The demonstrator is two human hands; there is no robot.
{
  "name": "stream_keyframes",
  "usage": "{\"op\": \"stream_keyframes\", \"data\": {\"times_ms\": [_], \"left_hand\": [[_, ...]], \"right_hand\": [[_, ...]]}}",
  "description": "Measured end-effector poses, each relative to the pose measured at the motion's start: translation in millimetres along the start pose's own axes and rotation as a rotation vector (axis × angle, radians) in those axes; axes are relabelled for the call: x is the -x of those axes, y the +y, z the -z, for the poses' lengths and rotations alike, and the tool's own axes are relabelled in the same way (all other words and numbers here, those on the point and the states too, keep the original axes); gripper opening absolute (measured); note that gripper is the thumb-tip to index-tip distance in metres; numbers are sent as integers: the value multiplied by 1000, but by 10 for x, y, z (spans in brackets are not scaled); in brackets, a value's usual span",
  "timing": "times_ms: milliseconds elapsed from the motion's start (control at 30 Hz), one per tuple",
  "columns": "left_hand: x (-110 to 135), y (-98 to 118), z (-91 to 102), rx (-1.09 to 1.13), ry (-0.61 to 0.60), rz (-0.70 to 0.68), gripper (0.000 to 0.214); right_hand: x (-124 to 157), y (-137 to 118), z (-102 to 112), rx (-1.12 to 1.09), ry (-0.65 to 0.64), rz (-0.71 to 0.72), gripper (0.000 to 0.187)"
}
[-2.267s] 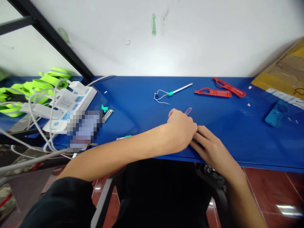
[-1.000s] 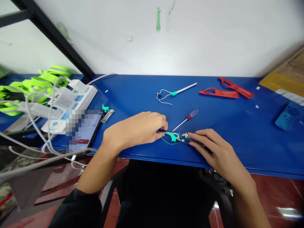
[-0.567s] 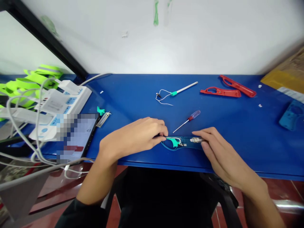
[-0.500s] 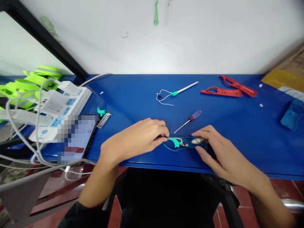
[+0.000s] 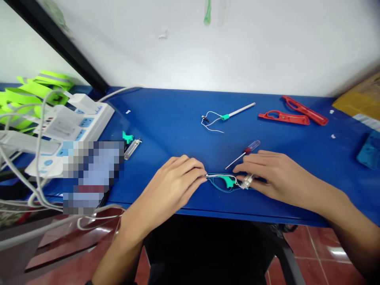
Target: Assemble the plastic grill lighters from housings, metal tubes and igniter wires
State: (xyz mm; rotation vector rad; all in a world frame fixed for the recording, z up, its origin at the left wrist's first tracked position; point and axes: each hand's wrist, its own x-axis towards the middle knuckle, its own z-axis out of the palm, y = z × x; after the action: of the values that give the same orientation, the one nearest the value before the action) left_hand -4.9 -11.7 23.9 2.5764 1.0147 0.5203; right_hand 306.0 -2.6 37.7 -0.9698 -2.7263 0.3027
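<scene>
A blue plastic casing half [image 5: 218,189] with a loop-shaped end lies near the table's front edge, a green trigger-like piece [image 5: 228,181] inside it. My left hand [image 5: 178,184] is closed at the casing's left end, fingertips pinched on a white wire [image 5: 221,175] that runs along the upper rim. My right hand [image 5: 273,178] grips a clear, silvery cylindrical part [image 5: 247,181] between thumb and fingers, tilted above the casing. White wires link this part to the inside. Some of the casing's right end is hidden behind my right hand.
Beyond the hands lies a screwdriver [image 5: 243,153], close to my right fingers. Farther back are a white rod with wires [image 5: 242,110] and red casing halves [image 5: 285,118]. A power strip [image 5: 101,122] and pixelated phone [image 5: 97,170] stand left; a cardboard box [image 5: 359,95] sits right.
The cylindrical part has been raised and tilted out of the casing in my right hand. A white wire now stretches from my left fingertips. The camera view has shifted slightly.
</scene>
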Motion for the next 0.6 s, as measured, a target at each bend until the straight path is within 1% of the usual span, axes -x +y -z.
{"op": "stream_keyframes", "data": {"times_ms": [133,233,400,500,600], "left_hand": [[-43,-25,-53,57,35,27,18],[-62,-16,-85,95,59,31,18],[-64,18,-133,144,88,86,14],[-60,24,-132,147,74,127,12],[-60,18,-124,167,61,147,11]], "right_hand": [[39,16,-81,50,15,24,26],[56,40,-100,91,47,85,30],[52,34,-53,221,58,181,34],[35,13,-11,285,47,222,34],[20,7,17,302,49,245,33]]}}
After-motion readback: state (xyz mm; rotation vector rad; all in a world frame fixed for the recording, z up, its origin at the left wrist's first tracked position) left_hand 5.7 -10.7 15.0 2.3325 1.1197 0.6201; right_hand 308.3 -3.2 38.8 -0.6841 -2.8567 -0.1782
